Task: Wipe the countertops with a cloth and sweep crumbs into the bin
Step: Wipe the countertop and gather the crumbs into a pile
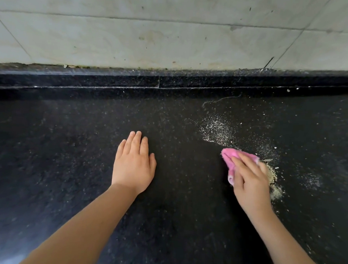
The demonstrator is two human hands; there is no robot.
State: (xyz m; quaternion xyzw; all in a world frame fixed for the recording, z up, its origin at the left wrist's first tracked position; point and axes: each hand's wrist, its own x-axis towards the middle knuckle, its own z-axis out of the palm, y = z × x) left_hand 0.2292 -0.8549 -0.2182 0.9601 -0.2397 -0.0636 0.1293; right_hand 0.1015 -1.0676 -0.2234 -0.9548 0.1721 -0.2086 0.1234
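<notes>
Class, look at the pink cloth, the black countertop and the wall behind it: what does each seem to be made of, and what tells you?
Pink cloth: soft fabric, likely microfibre; it bunches under the right hand.
Countertop: polished dark stone, probably granite; speckled and faintly glossy.
Wall: pale glazed or marble-look tiles; thin joint lines, faint veining.

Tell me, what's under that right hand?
A pink cloth lies under the right hand, pressed onto the black countertop. Crumbs show beside it; any beneath the cloth are hidden.
</notes>
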